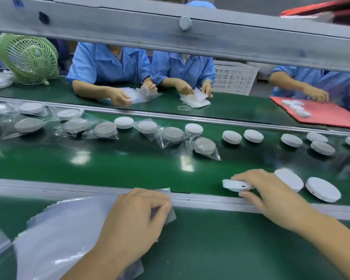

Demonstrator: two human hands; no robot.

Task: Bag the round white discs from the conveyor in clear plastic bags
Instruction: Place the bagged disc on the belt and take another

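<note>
At the belt's near edge: disc and bag in hand

Right hand (271,191) grips a white disc (233,185) just above the grey rail (200,201). Left hand (133,217) pinches a clear bag (73,225) by its corner. Open green belt (119,170) stretches leftward.

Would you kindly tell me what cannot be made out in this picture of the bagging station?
1. Head view: the white disc is motion-blurred, and the right hand gripping it covers its right part.
2. Head view: the left hand hides how many clear bags it pinches; the lower edge cuts the stack.
3. Head view: the grey beam hides the workers opposite above the shoulders.
</note>
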